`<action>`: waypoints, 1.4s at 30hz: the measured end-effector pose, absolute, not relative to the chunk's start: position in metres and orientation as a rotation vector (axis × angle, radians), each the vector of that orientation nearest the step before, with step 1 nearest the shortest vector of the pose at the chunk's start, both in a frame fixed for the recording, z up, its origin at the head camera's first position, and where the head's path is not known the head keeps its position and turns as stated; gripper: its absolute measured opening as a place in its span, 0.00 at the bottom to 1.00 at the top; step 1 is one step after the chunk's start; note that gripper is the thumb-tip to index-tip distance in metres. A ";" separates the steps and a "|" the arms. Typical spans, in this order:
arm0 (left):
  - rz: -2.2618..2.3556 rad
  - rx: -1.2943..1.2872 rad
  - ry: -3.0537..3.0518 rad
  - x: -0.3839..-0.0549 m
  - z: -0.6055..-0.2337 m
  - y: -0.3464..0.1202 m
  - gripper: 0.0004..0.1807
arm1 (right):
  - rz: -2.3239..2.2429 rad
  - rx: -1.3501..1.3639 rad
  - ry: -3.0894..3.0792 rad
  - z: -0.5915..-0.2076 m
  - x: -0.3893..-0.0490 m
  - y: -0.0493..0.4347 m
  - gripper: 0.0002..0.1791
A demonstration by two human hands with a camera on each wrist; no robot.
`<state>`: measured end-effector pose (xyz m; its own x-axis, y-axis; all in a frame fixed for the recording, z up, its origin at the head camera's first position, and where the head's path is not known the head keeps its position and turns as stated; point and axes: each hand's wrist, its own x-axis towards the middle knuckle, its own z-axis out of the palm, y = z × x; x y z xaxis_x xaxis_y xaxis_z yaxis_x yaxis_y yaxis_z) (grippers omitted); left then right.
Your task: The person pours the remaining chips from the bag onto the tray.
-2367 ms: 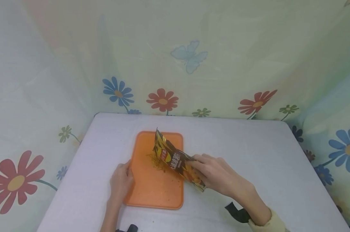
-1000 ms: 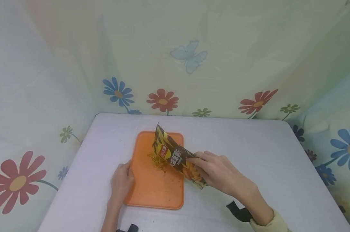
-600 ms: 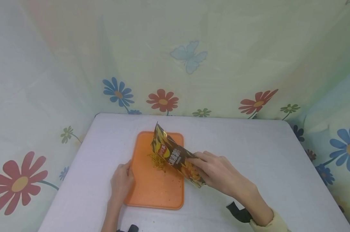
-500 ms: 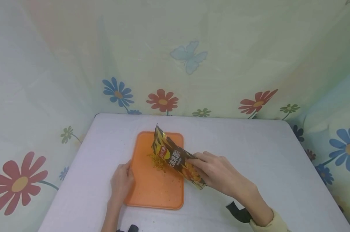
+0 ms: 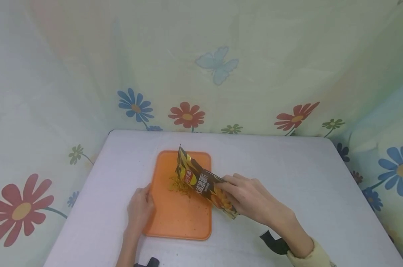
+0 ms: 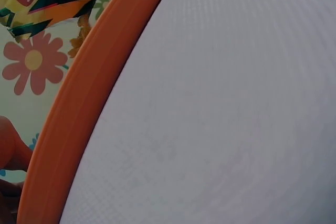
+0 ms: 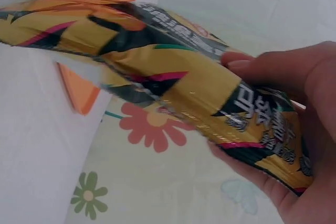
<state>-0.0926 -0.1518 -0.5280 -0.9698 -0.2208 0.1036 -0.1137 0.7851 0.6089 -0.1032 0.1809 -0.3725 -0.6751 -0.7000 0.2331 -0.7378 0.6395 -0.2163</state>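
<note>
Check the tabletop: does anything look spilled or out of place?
Slightly: crumbs dot the orange tray away from the yellow snack heap by the Lay's bag, and a speck, perhaps a stray crumb, is off-tray on the white tabletop.

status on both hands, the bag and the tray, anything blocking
Left hand holds orange tray by left edge. Right hand grips chip bag, slanted over tray. Yellow bits on tray beside bag. No obstruction visible.

From afar I see a pale backdrop [image 5: 271, 48] on three sides, red, blue and green flowers [image 5: 187, 116] low down, a blue butterfly [image 5: 217, 65] above, a white table [image 5: 271, 163], soft light.
</note>
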 end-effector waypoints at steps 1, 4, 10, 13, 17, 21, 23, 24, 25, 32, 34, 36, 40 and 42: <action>-0.948 0.269 -2.812 -0.093 -0.528 -0.152 0.22 | 0.441 1.197 -2.736 -0.372 -0.103 0.181 0.18; -0.959 0.272 -2.824 -0.093 -0.527 -0.152 0.22 | 0.429 1.184 -2.757 -0.372 -0.103 0.181 0.17; -0.956 0.262 -2.820 -0.094 -0.527 -0.151 0.22 | 0.420 1.201 -2.755 -0.373 -0.103 0.181 0.17; -0.947 0.260 -2.819 -0.094 -0.527 -0.151 0.21 | 0.420 1.204 -2.752 -0.374 -0.103 0.182 0.18; -0.947 0.263 -2.832 -0.094 -0.527 -0.151 0.22 | 0.439 1.213 -2.720 -0.375 -0.103 0.182 0.18; -0.952 0.267 -2.836 -0.094 -0.527 -0.150 0.22 | 0.467 1.232 -2.662 -0.375 -0.103 0.182 0.18; -0.954 0.269 -2.834 -0.094 -0.528 -0.150 0.22 | 0.469 1.232 -2.652 -0.374 -0.103 0.182 0.18; -0.955 0.271 -2.833 -0.094 -0.528 -0.150 0.22 | 0.467 1.233 -2.651 -0.373 -0.103 0.182 0.18; -0.957 0.272 -2.832 -0.094 -0.528 -0.150 0.22 | 0.461 1.233 -2.652 -0.373 -0.103 0.182 0.18; -0.970 0.276 -2.832 -0.093 -0.527 -0.150 0.22 | 0.480 1.245 -2.659 -0.372 -0.101 0.182 0.17; -0.962 0.277 -2.830 -0.093 -0.528 -0.150 0.22 | 0.482 1.239 -2.670 -0.372 -0.101 0.182 0.17; -0.961 0.281 -2.828 -0.093 -0.528 -0.150 0.22 | 0.474 1.229 -2.678 -0.372 -0.100 0.182 0.17; -0.959 0.281 -2.829 -0.092 -0.529 -0.151 0.23 | 0.482 1.219 -2.678 -0.373 -0.100 0.183 0.17; -0.963 0.279 -2.831 -0.092 -0.528 -0.150 0.23 | 0.482 1.223 -2.673 -0.373 -0.101 0.183 0.16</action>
<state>-0.0921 -0.1504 -0.5283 -0.9733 -0.2186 0.0704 -0.1302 0.7780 0.6146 -0.1006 0.1829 -0.3734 -0.6519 -0.7056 0.2777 -0.7582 0.6133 -0.2216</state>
